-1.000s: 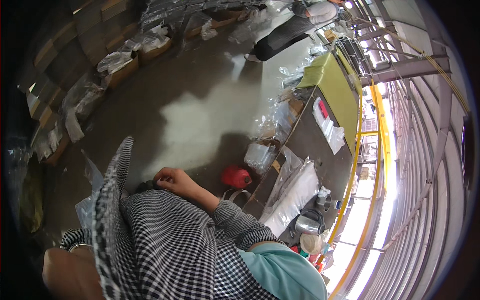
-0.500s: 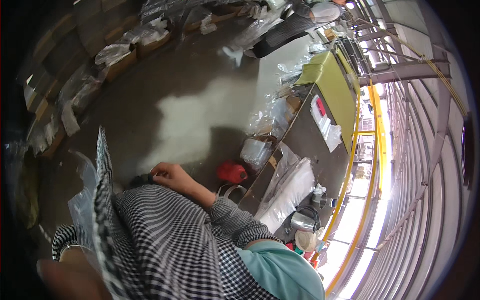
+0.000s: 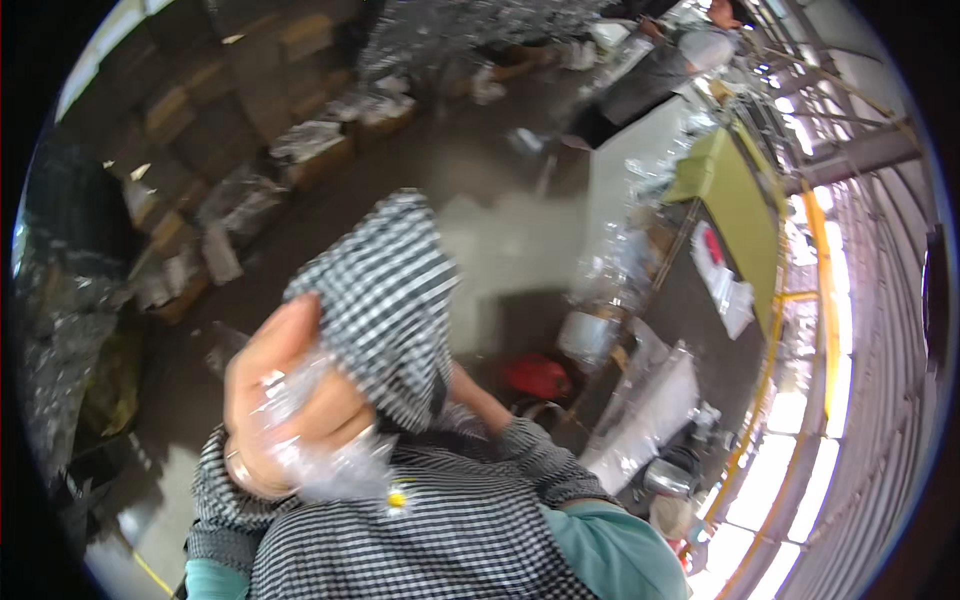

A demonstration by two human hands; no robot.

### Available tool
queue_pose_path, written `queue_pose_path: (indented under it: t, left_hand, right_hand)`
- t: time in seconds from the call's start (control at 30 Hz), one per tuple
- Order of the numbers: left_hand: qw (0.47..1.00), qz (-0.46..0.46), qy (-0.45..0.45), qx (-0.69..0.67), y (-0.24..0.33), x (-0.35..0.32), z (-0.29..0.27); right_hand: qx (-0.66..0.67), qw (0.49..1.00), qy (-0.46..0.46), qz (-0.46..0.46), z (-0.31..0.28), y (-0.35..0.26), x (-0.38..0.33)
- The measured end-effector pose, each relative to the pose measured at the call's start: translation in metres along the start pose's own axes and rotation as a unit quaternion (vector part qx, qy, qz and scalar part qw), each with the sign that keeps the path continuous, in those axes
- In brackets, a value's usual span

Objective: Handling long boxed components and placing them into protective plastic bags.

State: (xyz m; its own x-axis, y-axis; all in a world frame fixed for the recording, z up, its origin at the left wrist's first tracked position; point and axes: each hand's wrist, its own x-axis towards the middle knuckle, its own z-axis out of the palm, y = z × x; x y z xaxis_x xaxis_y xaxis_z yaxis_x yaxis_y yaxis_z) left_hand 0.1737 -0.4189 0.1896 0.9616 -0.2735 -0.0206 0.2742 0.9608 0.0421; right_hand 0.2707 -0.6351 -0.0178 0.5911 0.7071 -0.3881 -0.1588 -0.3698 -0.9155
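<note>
My left hand (image 3: 300, 400) is raised in front of my body, its fingers curled round crumpled clear plastic (image 3: 315, 450). Its thumb presses against a black-and-white checked apron flap (image 3: 385, 290), which is lifted up to a peak. Behind that flap my right hand is hidden; only the right forearm (image 3: 482, 400) shows, coming in from the right. What its fingers do cannot be seen. The rest of the checked apron (image 3: 400, 530) covers my front, with a small yellow-and-white flower shape (image 3: 398, 498) on it.
At right stands a dark table (image 3: 690, 290) bearing rolled white plastic (image 3: 650, 415) and a metal jug (image 3: 672, 475). Beside it on the floor is a red container (image 3: 537, 376). Cardboard boxes (image 3: 320, 165) with plastic line the far left. A person (image 3: 640, 90) is at the back.
My left hand has come up from the lower left with the plastic, and the apron flap is raised higher. My right hand, visible before, is now behind the flap. The view has shifted left.
</note>
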Motion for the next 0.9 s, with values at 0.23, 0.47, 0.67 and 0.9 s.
queue_pose_path:
  t: [0.23,0.47,0.67,0.9]
  left_hand:
    - [0.995,0.065,-0.065,0.047,-0.009,0.013,0.009]
    - [0.828,0.151,-0.502,-0.198,-0.103,0.029,0.047]
    - [0.788,0.207,-0.554,-0.170,-0.120,0.045,0.048]
    - [0.830,0.198,-0.514,-0.089,-0.109,0.045,0.051]
  right_hand:
    - [-0.033,0.999,-0.012,0.003,-0.005,-0.024,-0.007]
    - [-0.090,0.985,-0.055,-0.137,-0.016,0.035,0.017]
    - [-0.074,0.992,-0.075,-0.064,-0.003,0.063,0.031]
    - [-0.086,0.993,-0.063,-0.043,-0.006,0.049,0.017]
